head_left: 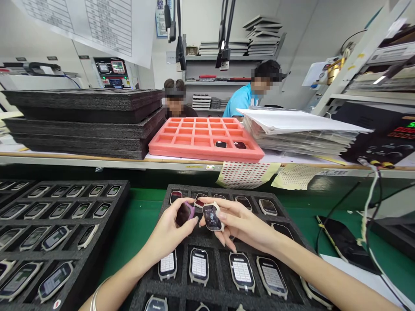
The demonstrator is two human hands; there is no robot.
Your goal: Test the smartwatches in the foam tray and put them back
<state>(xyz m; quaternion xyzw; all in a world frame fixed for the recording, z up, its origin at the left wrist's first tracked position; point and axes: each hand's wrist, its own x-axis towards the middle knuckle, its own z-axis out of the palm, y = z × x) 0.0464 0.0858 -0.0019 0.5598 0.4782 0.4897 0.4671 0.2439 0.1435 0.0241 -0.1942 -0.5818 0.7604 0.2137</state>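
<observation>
Head view: left hand (170,227) partly hides purple watch (184,214).

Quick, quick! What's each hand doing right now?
Left hand: closed, holding a purple-edged watch.
Right hand: closed, holding a pale watch, screen lit.

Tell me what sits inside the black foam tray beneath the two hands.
The black foam tray holds strapless watches, some with lit screens. The left hand and right hand cover part of its middle, so what lies behind them there cannot be seen.

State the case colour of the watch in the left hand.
The watch case is purple; head view.
</observation>
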